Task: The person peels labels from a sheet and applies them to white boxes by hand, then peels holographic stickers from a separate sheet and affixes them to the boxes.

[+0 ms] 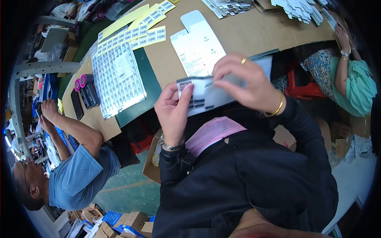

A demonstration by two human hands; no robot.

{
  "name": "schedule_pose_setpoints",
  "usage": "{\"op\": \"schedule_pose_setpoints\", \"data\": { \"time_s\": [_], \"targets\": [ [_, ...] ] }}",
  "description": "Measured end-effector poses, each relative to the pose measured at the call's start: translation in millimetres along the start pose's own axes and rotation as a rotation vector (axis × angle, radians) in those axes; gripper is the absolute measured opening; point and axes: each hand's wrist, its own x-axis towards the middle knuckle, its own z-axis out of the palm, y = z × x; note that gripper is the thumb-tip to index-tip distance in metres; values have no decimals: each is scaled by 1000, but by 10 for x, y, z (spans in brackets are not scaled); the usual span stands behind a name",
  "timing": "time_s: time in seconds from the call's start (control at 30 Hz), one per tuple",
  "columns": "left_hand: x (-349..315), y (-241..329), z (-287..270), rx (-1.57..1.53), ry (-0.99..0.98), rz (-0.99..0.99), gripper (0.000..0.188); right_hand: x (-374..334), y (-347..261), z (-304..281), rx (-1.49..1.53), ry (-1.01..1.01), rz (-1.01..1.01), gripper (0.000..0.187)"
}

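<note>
In front of my body, a pale, glossy label sheet [199, 93] with black printed blocks is held up at the table's near edge. My left hand [173, 109] grips its left end, thumb on top and fingers behind. The fingers of my right hand [247, 83] are drawn together in a pinch at the sheet's upper edge; this hand is slightly smeared by motion. Whether a single label is between its fingertips I cannot tell. Just beyond the sheet, a flattened white carton [197, 45] with small print lies on the table, its flap pointing away.
Left on the table are a stack of printed label sheets [117, 85], yellow-backed label strips [152, 36], black cylindrical devices with pink rings [88, 95] and a dark phone [76, 104]. Flat white cartons [299, 10] lie at the far right. Co-workers sit left [81, 170] and right [351, 85].
</note>
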Motion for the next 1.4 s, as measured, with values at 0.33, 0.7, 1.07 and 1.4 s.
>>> {"op": "schedule_pose_setpoints", "data": {
  "time_s": [0.33,0.7,1.07,1.4],
  "targets": [
    [374,42,-144,592,-300,397,13,499,511,-269,-57,-80,96,7],
    [420,-110,-139,676,-196,492,11,595,604,-80,26,-143,211,6],
    [502,-128,-73,742,-178,587,13,703,724,-94,60,-176,251,7],
    [503,-188,-67,756,-180,637,18,672,784,-102,38,-168,284,8]
  ]
}}
